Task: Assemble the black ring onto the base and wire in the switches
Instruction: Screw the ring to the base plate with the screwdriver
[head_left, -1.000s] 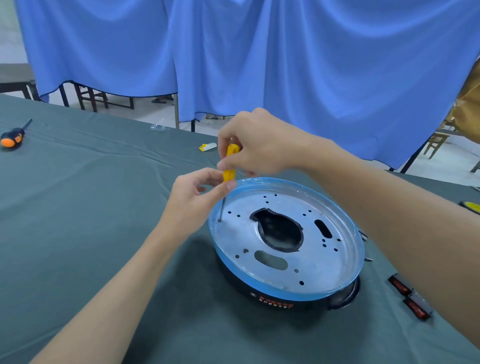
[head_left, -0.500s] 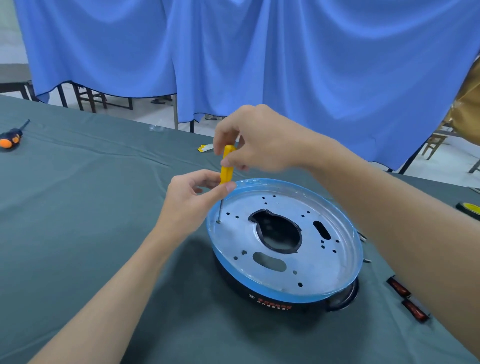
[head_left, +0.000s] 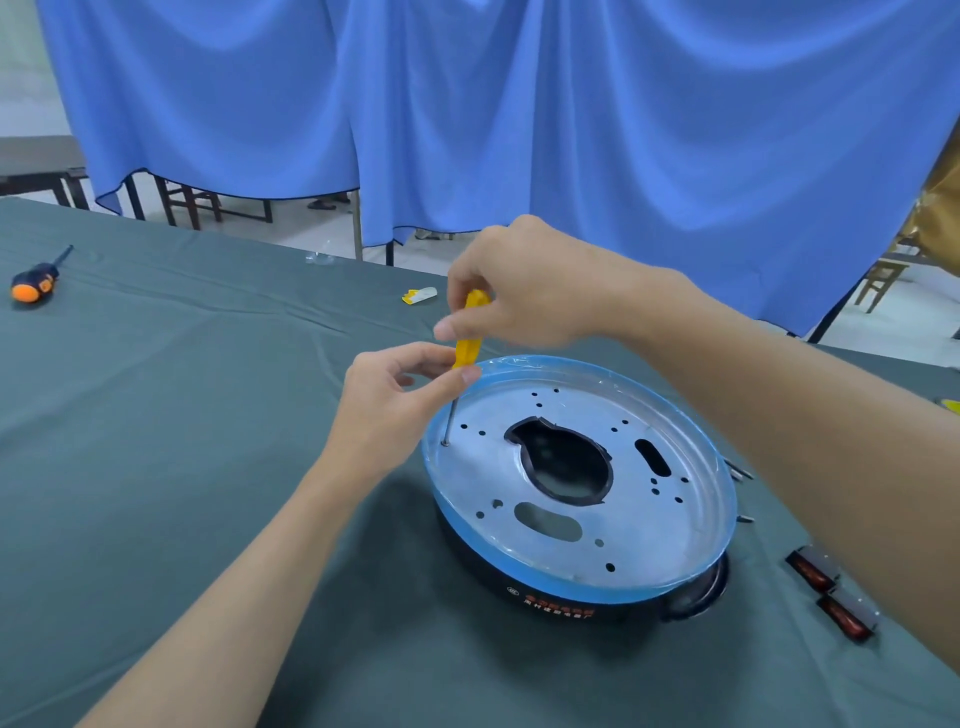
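Far to the left of the base (head_left: 675, 540), well apart from it, an orange-and-black screwdriver (head_left: 32, 283) lies on the green tablecloth (head_left: 208, 415). Beyond the base's far-left side lies a small yellow-and-white piece (head_left: 418, 296). Just left of the base, the left hand (head_left: 395, 405) pinches the lower end of the yellow screwdriver (head_left: 470, 332) between thumb and forefinger. The tool stands nearly upright, its tip in a hole at the base's left edge. Above the base's far-left rim, the right hand (head_left: 524, 291) curls round the top of the handle. The base, a holed metal plate rimmed in blue film, lies on the cloth with the black ring (head_left: 498, 584) showing under its near rim. Just right of the base, two red switches (head_left: 813, 569) lie side by side, untouched.
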